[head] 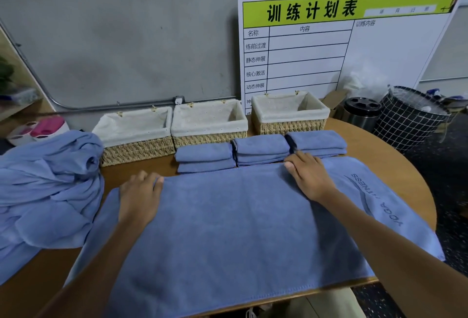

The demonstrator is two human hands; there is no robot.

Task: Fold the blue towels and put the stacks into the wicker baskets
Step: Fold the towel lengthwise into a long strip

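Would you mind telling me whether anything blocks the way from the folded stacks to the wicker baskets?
Nothing visible does: the three folded stacks sit right before the wicker baskets, whose tops are open.

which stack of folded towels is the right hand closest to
The right-most stack, in front of the right basket. The right hand rests beside it; the other two stacks lie further left.
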